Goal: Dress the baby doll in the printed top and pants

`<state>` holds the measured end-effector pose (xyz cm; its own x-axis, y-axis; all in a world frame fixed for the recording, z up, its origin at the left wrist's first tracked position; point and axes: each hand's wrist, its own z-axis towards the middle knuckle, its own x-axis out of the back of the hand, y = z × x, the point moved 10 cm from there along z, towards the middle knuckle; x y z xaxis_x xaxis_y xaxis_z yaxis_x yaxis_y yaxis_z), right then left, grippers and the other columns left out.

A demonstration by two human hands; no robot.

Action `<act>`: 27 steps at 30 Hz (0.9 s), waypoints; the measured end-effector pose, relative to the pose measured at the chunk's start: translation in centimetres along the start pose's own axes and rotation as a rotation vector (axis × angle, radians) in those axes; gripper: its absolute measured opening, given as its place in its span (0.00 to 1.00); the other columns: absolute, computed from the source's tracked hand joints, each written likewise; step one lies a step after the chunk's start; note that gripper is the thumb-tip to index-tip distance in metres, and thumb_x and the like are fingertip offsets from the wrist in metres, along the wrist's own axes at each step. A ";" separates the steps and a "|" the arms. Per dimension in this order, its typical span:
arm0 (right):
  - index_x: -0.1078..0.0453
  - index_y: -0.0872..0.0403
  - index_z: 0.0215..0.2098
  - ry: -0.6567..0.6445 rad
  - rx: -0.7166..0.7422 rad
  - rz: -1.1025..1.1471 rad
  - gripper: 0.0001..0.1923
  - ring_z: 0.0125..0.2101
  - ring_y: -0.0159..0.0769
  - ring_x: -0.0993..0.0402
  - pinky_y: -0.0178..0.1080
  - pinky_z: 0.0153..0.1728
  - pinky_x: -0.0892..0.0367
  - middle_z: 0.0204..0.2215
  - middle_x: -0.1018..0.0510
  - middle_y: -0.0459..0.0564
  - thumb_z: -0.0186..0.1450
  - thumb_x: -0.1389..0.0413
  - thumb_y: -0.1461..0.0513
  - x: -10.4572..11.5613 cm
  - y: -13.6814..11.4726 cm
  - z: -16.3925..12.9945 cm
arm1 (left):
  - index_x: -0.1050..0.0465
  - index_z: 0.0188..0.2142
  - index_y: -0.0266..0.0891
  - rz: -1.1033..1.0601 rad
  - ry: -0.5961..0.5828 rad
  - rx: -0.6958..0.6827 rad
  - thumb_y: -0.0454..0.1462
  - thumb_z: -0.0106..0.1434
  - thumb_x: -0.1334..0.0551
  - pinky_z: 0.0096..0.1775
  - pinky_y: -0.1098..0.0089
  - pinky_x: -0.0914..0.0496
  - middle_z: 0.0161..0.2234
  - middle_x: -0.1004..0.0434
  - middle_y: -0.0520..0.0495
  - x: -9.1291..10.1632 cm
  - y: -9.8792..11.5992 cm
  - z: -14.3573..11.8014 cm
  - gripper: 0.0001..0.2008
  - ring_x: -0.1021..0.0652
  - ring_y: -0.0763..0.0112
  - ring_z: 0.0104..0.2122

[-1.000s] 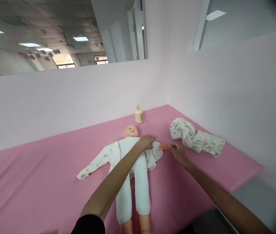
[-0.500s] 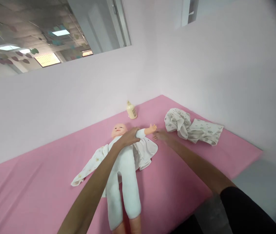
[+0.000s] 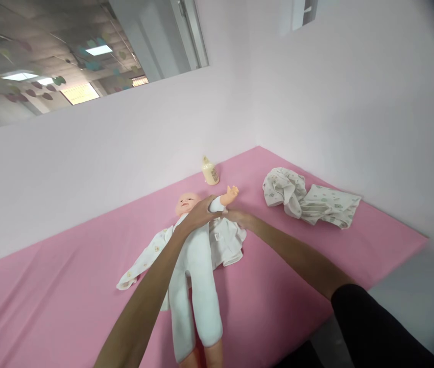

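Doll: the soft white-suited baby doll is lying face up on the pink table.
Left hand: wrapping around the doll's raised arm.
Right hand: touching the printed white shirt beside the doll; grip hidden.
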<state>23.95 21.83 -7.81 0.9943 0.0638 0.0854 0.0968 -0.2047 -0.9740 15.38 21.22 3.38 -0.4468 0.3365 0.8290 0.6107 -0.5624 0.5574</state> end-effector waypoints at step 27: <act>0.24 0.53 0.40 -0.273 -0.196 0.105 0.11 0.41 0.43 0.22 0.38 0.35 0.27 0.43 0.19 0.53 0.62 0.45 0.59 1.5 3.5 -5.8 | 0.31 0.46 0.41 -0.328 0.056 0.095 0.49 0.54 0.32 0.35 0.68 0.28 0.37 0.28 0.50 1.2 -1.2 -2.5 0.24 0.25 0.67 0.34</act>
<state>26.01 15.50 -9.89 0.9533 0.2857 -0.0979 0.0279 -0.4060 -0.9135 12.51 20.36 3.59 -0.6627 0.4442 0.6029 0.4857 -0.3579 0.7975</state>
